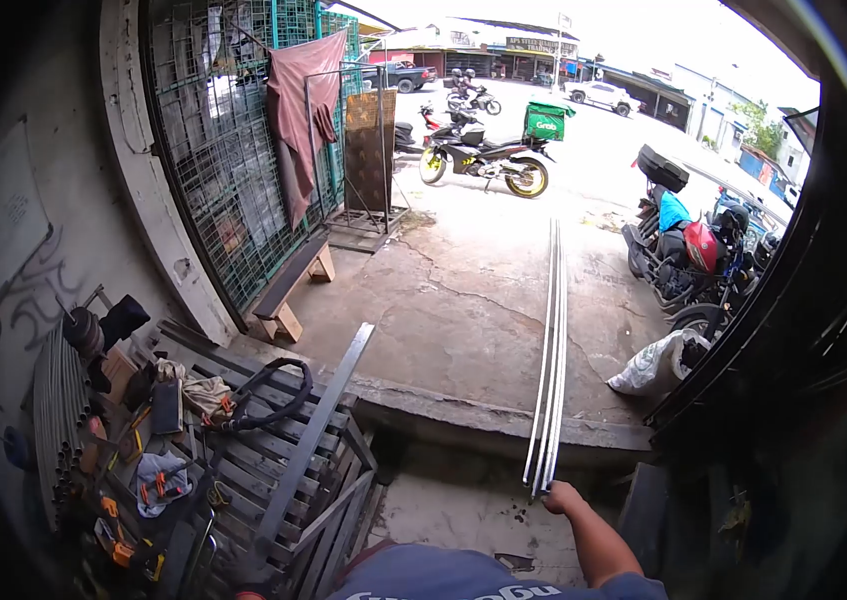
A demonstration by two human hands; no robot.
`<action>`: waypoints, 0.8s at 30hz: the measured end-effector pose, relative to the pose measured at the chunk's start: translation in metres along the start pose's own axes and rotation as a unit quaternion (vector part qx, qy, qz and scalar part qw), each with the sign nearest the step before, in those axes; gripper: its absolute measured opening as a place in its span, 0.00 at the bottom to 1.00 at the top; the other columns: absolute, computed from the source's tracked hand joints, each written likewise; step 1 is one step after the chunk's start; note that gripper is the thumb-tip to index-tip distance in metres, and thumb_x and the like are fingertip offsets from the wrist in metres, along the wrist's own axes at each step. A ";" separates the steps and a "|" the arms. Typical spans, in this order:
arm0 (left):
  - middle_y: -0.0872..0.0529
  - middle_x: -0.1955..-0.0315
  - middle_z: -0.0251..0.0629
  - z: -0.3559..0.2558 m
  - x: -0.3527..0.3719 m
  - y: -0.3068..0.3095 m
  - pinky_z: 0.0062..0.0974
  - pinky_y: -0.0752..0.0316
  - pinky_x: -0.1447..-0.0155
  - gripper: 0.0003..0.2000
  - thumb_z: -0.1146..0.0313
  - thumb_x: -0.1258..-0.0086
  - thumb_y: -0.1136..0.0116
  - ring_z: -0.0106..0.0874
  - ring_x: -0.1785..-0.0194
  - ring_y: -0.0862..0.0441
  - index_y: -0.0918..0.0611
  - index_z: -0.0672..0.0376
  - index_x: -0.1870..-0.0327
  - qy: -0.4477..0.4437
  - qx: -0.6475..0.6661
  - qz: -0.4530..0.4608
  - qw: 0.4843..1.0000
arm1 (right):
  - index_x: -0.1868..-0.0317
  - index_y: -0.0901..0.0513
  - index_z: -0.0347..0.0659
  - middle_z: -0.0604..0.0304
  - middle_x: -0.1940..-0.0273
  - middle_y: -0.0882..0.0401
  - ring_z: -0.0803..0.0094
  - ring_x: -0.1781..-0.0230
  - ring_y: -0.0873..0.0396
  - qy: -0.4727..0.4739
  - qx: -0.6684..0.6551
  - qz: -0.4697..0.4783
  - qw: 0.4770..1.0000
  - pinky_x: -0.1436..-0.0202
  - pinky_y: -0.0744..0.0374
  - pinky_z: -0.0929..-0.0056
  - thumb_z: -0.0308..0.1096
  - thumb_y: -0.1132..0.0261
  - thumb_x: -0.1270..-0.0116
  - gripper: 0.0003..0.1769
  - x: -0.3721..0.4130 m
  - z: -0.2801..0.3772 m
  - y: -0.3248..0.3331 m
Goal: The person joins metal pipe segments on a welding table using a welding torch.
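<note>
Several long, thin, pale metal bars (551,360) lie side by side, running from the concrete floor outside over the step's edge toward me. At their near ends is my right hand (565,497), its fingers closed; the grip is partly hidden, and it appears to be around the end of the rightmost bar. My left hand does not show clearly; the lower left by the slatted metal bench (273,450) is dark. A flat grey metal bar (318,430) lies slanted across that bench.
Tools and cloths (165,480) crowd the left side. Ahead are a concrete step edge (463,402), a low wooden bench (290,285) and a parked motorcycle (488,160). More motorcycles (688,245) and a white sack (651,365) stand at the right.
</note>
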State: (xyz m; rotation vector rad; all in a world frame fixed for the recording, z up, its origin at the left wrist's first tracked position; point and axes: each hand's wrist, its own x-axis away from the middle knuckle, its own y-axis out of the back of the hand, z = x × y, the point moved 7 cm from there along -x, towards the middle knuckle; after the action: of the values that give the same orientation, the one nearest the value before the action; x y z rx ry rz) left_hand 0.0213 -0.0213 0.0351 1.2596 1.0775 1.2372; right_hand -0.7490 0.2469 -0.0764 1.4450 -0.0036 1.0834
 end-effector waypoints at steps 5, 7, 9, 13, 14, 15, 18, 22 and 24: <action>0.25 0.29 0.57 -0.059 -0.062 0.018 0.62 0.41 0.18 0.48 0.34 0.37 0.37 0.57 0.24 0.29 0.27 0.62 0.21 -0.032 0.024 -0.018 0.999 | 0.27 0.21 0.36 0.37 0.36 0.14 0.41 0.34 0.16 0.266 0.029 0.012 0.963 0.30 0.18 0.47 0.52 0.26 0.28 0.38 -0.114 0.224 0.038; 0.24 0.31 0.56 -0.095 -0.103 0.028 0.62 0.41 0.18 0.48 0.35 0.36 0.37 0.56 0.25 0.29 0.26 0.62 0.21 -0.060 0.029 -0.050 0.997 | 0.30 0.19 0.35 0.38 0.40 0.12 0.40 0.38 0.15 0.349 0.039 0.018 0.936 0.32 0.18 0.47 0.54 0.27 0.28 0.36 -0.147 0.303 0.037; 0.23 0.32 0.56 -0.129 -0.146 0.040 0.61 0.40 0.18 0.47 0.35 0.36 0.36 0.56 0.26 0.28 0.26 0.62 0.22 -0.081 0.034 -0.080 0.993 | 0.32 0.18 0.34 0.38 0.41 0.12 0.40 0.39 0.14 0.384 0.043 0.045 0.921 0.33 0.17 0.49 0.54 0.26 0.28 0.36 -0.161 0.369 0.038; 0.22 0.35 0.54 -0.176 -0.216 0.070 0.60 0.40 0.18 0.46 0.35 0.35 0.35 0.55 0.28 0.27 0.25 0.61 0.22 -0.105 0.046 -0.118 0.986 | 0.40 0.13 0.37 0.43 0.43 0.10 0.47 0.47 0.09 0.452 0.120 0.116 0.876 0.43 0.12 0.49 0.53 0.27 0.27 0.28 -0.198 0.463 -0.001; 0.22 0.36 0.53 -0.183 -0.228 0.075 0.60 0.40 0.19 0.46 0.35 0.35 0.35 0.55 0.28 0.27 0.25 0.61 0.22 -0.108 0.050 -0.125 0.985 | 0.41 0.13 0.37 0.44 0.44 0.10 0.48 0.49 0.09 0.430 0.108 0.168 0.881 0.45 0.11 0.49 0.53 0.28 0.27 0.28 -0.200 0.473 -0.008; 0.21 0.37 0.53 -0.190 -0.238 0.080 0.60 0.40 0.19 0.46 0.36 0.35 0.35 0.55 0.29 0.27 0.24 0.61 0.22 -0.110 0.053 -0.132 0.984 | 0.41 0.12 0.37 0.45 0.45 0.09 0.49 0.51 0.08 0.407 0.097 0.222 0.881 0.47 0.11 0.49 0.53 0.29 0.26 0.27 -0.198 0.481 -0.020; 0.20 0.39 0.52 -0.201 -0.255 0.093 0.59 0.40 0.19 0.45 0.36 0.35 0.34 0.54 0.30 0.26 0.24 0.60 0.23 -0.107 0.057 -0.150 0.981 | 0.43 0.11 0.38 0.48 0.48 0.08 0.54 0.57 0.07 0.339 0.062 0.388 0.855 0.53 0.09 0.50 0.54 0.31 0.25 0.26 -0.175 0.519 -0.060; 0.19 0.42 0.50 -0.206 -0.262 0.102 0.58 0.40 0.19 0.44 0.36 0.34 0.33 0.53 0.32 0.25 0.23 0.60 0.23 -0.094 0.060 -0.168 0.979 | 0.41 0.10 0.40 0.53 0.51 0.06 0.59 0.60 0.06 0.266 0.087 0.472 0.836 0.58 0.07 0.55 0.49 0.32 0.24 0.23 -0.150 0.564 -0.054; 0.18 0.43 0.49 -0.207 -0.263 0.107 0.58 0.39 0.19 0.43 0.37 0.34 0.33 0.52 0.33 0.24 0.22 0.60 0.24 -0.085 0.060 -0.177 0.979 | 0.29 0.17 0.41 0.52 0.38 0.11 0.58 0.43 0.11 0.264 0.047 0.552 0.790 0.41 0.13 0.53 0.50 0.29 0.22 0.30 -0.122 0.590 -0.048</action>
State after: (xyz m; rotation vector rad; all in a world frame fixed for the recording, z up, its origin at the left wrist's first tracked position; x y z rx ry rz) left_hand -0.2092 -0.2756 0.1102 1.1772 1.2034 0.7915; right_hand -0.4409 -0.2725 -0.0621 1.1180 -0.4530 2.4586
